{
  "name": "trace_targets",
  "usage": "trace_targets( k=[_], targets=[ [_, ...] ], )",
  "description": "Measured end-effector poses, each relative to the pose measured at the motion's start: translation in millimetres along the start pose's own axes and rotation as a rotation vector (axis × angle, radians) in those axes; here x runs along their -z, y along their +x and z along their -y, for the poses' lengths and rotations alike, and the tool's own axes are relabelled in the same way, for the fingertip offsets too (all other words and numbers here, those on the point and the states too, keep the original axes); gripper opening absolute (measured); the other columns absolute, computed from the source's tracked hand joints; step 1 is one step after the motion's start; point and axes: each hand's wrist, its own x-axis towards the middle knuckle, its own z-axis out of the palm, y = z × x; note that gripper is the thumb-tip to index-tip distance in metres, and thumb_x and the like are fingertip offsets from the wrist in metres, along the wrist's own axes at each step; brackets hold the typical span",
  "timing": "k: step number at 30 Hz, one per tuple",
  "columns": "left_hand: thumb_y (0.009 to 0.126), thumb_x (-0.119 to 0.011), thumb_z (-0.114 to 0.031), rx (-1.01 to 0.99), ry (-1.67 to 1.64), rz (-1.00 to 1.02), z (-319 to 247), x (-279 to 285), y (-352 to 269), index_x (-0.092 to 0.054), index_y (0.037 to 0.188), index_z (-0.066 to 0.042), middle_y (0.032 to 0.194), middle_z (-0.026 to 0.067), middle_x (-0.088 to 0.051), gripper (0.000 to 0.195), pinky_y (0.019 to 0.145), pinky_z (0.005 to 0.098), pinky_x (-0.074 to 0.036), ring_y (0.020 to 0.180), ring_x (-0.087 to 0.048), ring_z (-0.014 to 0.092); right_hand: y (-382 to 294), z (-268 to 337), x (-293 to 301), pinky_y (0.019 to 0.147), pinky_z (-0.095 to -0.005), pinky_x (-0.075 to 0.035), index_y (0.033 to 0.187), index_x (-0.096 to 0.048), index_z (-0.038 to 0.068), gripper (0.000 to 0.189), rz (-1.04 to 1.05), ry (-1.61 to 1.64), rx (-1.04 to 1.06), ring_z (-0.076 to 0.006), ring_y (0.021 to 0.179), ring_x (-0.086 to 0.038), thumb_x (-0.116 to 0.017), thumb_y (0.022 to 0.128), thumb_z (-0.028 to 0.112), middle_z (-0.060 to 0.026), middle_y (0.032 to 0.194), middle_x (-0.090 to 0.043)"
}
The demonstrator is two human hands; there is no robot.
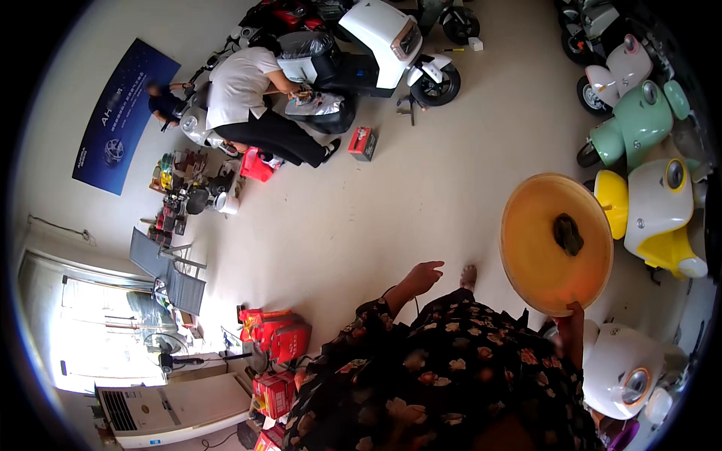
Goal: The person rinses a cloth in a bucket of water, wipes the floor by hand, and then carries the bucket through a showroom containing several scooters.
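Note:
My right hand (568, 315) grips the rim of a round, orange-yellow basin (530, 242) at the right. Inside the basin lies a dark, crumpled thing (567, 234), perhaps a wet cloth; its kind is hard to tell. My left hand (424, 277) is held out in front of my body with nothing in it, its fingers apart. Below it is my floral dark clothing, and one foot shows on the pale floor beyond.
Parked scooters line the right side, among them a green one (643, 124) and a yellow-white one (657, 208). Ahead, a person in a white shirt (240, 84) bends over a scooter seat (318, 107). A red-black box (362, 144) stands on the floor; red bags (282, 335) lie at left.

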Motion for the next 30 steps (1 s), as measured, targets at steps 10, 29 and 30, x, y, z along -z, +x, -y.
trace_targets(
  k=[10, 29, 30],
  targets=[
    [0.093, -0.049, -0.010, -0.147, 0.135, 0.164, -237, 51, 264, -0.048, 0.136, -0.005, 0.116, 0.0107, -0.066, 0.043, 0.087, 0.0292, -0.047, 0.094, -0.062, 0.016, 163, 149, -62, 0.057, -0.0297, -0.045, 0.100, -0.054, 0.005, 0.028, -0.063, 0.022, 0.081, -0.0170, 0.070, -0.057, -0.055, 0.076, 0.017, -0.0045, 0.085, -0.057],
    [0.091, -0.048, -0.004, 0.177, -0.157, -0.001, -457, 99, 605, -0.047, 0.138, -0.008, 0.121, 0.0131, -0.063, 0.047, 0.092, 0.0340, -0.046, 0.105, -0.060, 0.022, 569, 487, -117, 0.085, -0.0442, -0.053, 0.130, -0.043, 0.006, 0.059, -0.008, -0.025, -0.028, -0.0286, 0.107, -0.059, -0.055, 0.072, 0.017, -0.0101, 0.118, -0.056],
    [0.092, -0.047, -0.005, 0.234, -0.167, -0.018, -471, 103, 620, -0.046, 0.138, -0.008, 0.121, 0.0132, -0.063, 0.046, 0.093, 0.0351, -0.045, 0.106, -0.060, 0.023, 591, 501, -120, 0.085, -0.0438, -0.053, 0.129, -0.044, 0.006, 0.059, 0.005, -0.037, -0.039, -0.0283, 0.107, -0.059, -0.055, 0.072, 0.017, -0.0098, 0.118, -0.056]
  ],
)
